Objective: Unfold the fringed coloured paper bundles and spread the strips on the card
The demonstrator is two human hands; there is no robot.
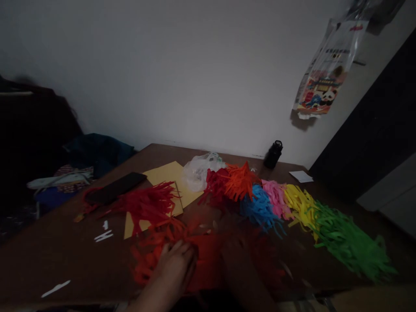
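At the table's near edge lies a red-orange sheet (208, 255), with orange fringe strips (146, 255) spreading from its left side. My left hand (177, 260) is closed, its curled fingers gripping the fringed paper where the strips meet the sheet. On the sheet's right side rests my right hand (237, 258), dark and blurred, so its fingers cannot be made out. Dim red strips (266, 255) fan out beyond it. Further left sits a red fringed paper bundle (149, 201), partly over yellow paper (170, 175).
Orange (242, 182), blue (260, 208), pink (277, 197), yellow (300, 201) and green (352, 238) fringed bundles run rightward. Behind them are a clear plastic bag (199, 171), a black bottle (273, 154) and white paper (301, 176). A dark flat object (118, 188) lies left, near white scraps (104, 235).
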